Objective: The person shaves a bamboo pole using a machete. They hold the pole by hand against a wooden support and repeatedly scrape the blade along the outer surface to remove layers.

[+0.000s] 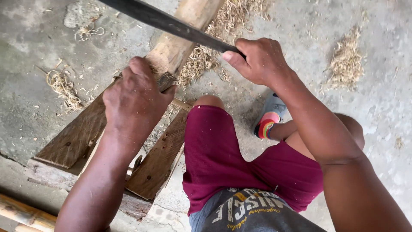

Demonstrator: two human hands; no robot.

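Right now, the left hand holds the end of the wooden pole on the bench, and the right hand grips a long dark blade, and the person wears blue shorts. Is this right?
One detail is wrong: the shorts are maroon, not blue, as the head view shows. The rest stands: the left hand holds the wooden pole on the bench, and the right hand grips the long dark blade.

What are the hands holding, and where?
The right hand holds a long dark blade by its handle end. The left hand clasps the wooden pole near its lower end.

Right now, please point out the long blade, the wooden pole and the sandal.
long blade (pixel 171 25), head view, middle of dark flat.
wooden pole (pixel 178 45), head view, shaved end.
sandal (pixel 269 118), head view, striped strap.
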